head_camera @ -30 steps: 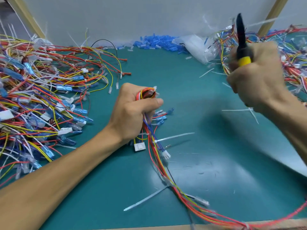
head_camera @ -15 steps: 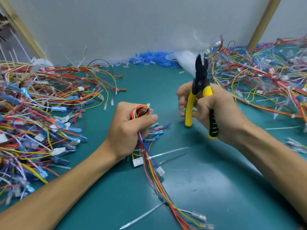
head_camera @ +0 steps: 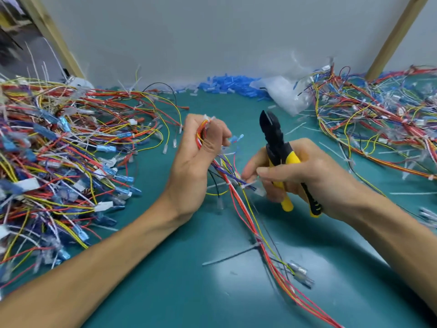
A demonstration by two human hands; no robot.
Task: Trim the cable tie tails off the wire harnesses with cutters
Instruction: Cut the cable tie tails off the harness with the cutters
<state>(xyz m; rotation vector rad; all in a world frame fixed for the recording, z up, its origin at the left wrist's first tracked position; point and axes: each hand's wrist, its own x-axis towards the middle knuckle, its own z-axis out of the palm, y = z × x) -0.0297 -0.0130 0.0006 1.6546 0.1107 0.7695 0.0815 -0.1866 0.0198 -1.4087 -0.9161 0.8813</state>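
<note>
My left hand (head_camera: 196,162) grips the wire harness (head_camera: 247,215) left of the cutters (head_camera: 275,138), raised higher than before. My right hand (head_camera: 307,178) grips the cutters' handles; its fingertips now pinch the harness just beside them.

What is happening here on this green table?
A person is trimming wire harnesses. The left hand grips one harness by its looped end. The right hand holds yellow-handled cutters, blades pointing up, while its fingertips touch the harness wires. A long tie tail is not yet cut. Harness piles lie on both sides.
</note>
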